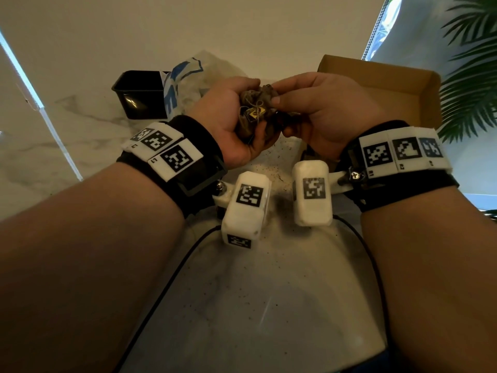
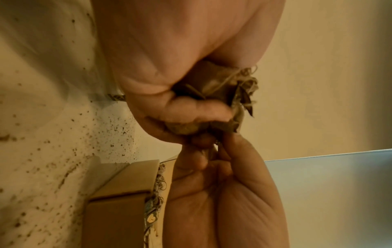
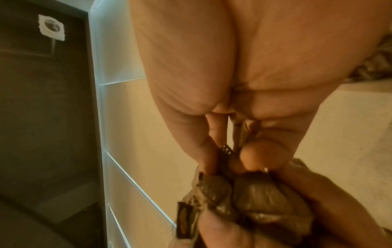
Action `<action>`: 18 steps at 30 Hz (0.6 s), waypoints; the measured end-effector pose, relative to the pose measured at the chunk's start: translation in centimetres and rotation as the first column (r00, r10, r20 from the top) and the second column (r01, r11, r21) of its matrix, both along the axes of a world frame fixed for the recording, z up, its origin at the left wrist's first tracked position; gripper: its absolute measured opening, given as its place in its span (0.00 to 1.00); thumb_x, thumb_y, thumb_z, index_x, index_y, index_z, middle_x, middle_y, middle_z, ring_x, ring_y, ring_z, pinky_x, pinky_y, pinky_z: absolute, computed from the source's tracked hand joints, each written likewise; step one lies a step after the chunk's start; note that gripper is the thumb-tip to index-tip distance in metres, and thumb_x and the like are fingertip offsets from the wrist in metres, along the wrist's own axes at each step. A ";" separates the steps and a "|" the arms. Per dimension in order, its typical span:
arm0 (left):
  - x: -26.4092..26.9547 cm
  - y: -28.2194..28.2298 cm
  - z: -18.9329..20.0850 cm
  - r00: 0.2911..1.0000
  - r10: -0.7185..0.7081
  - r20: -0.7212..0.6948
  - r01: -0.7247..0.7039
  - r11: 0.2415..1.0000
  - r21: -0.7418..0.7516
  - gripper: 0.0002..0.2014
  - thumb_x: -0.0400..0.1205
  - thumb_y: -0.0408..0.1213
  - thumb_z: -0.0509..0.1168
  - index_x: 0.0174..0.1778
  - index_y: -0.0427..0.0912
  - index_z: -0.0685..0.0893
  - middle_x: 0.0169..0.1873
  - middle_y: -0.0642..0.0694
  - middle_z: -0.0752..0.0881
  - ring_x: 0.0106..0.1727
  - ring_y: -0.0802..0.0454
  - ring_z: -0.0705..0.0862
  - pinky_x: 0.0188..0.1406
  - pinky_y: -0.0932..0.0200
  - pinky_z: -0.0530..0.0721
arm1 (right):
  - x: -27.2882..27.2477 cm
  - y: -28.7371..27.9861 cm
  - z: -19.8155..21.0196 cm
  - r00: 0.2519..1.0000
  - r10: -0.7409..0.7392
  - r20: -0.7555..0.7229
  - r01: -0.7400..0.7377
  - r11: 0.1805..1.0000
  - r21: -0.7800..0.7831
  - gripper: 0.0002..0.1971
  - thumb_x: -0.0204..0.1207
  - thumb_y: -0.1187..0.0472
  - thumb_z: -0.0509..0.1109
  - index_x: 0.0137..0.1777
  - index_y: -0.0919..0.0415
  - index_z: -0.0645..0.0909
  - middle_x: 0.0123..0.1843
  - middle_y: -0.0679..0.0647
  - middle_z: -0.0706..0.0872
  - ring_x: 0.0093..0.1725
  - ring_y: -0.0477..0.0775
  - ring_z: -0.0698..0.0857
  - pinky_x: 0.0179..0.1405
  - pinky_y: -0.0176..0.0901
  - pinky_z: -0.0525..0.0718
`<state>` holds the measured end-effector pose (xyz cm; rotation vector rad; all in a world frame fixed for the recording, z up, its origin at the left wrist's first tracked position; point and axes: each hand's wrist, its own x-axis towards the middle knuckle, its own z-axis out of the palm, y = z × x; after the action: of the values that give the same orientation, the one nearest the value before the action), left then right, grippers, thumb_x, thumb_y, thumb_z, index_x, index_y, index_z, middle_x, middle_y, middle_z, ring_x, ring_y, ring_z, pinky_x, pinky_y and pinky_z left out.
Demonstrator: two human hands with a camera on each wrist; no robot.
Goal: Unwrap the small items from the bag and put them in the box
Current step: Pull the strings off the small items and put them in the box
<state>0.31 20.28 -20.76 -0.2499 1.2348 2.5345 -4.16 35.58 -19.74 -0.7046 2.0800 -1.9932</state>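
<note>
- My left hand (image 1: pixel 231 122) has its fingers curled round a small brown wrapped bundle (image 1: pixel 255 114), holding it up off the worktop (image 1: pixel 242 305), midway between the bag (image 1: pixel 188 82) and the box (image 1: pixel 390 84).
- My right hand (image 1: pixel 322 111) meets it from the other side; its fingers are pinched together on the crumpled wrapper at the bundle's top, thumb against forefinger.
- A black tag with a yellow emblem (image 1: pixel 255 113) hangs on the twine round the bundle. I cannot read any lettering on it in any view.
- The bag is thin white plastic with large blue printing; the letters are creased and I cannot make out a word.
- Black-and-white square code markers sit on both wristbands (image 1: pixel 172 154) and on the two white camera housings (image 1: pixel 247 208) below my wrists. A small digit shows beside some of them, too small to be sure of.
- The box is open brown cardboard, standing on the worktop just right of my right hand, its near wall close to that wrist. In the left wrist view, curled paper shreds show at its rim.
- A black tub (image 1: pixel 139 92) stands left of the bag, touching or nearly touching it.
- The marble worktop is speckled with dark crumbs (image 1: pixel 269 168) under my hands. Its near edge curves below my forearms, with two black cables (image 1: pixel 166 278) trailing across it.
- Green palm fronds (image 1: pixel 473 63) hang beyond the box at far right.
</note>
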 end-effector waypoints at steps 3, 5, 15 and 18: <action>-0.1 0.0 0.0 1.000 0.004 0.011 -0.004 1.000 -0.001 0.10 0.85 0.44 0.61 0.49 0.42 0.83 0.36 0.45 0.80 0.33 0.53 0.82 0.13 0.67 0.78 | -0.1 0.0 0.0 0.998 -0.055 -0.006 0.055 0.997 0.045 0.06 0.79 0.70 0.71 0.49 0.59 0.86 0.41 0.55 0.91 0.30 0.49 0.86 0.23 0.40 0.77; -0.1 0.1 0.1 0.999 0.038 0.024 -0.038 0.999 0.012 0.10 0.84 0.43 0.60 0.49 0.41 0.82 0.33 0.45 0.79 0.31 0.53 0.81 0.13 0.66 0.78 | -0.3 0.2 0.2 0.994 -0.105 -0.013 0.105 0.993 0.057 0.05 0.80 0.66 0.71 0.50 0.56 0.86 0.43 0.55 0.92 0.31 0.51 0.87 0.24 0.39 0.76; 0.0 0.7 0.0 0.976 0.217 -0.034 -0.215 0.975 0.054 0.14 0.86 0.34 0.60 0.33 0.38 0.78 0.25 0.44 0.76 0.28 0.52 0.77 0.17 0.66 0.79 | -1.5 0.5 0.6 0.942 -0.248 0.227 0.293 0.937 -0.191 0.16 0.80 0.60 0.67 0.65 0.64 0.83 0.48 0.58 0.89 0.36 0.52 0.86 0.29 0.41 0.82; 0.0 0.7 0.0 0.974 0.222 -0.038 -0.221 0.975 0.026 0.13 0.85 0.30 0.57 0.36 0.37 0.80 0.26 0.43 0.78 0.30 0.51 0.78 0.13 0.68 0.76 | -1.4 0.7 0.6 0.934 -0.217 0.283 0.285 0.932 -0.224 0.16 0.82 0.59 0.66 0.66 0.64 0.84 0.42 0.54 0.90 0.34 0.51 0.86 0.28 0.39 0.81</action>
<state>0.34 21.02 -20.72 -0.3511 1.2564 2.7525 -5.60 36.24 -19.13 -0.2019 1.8546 -2.3832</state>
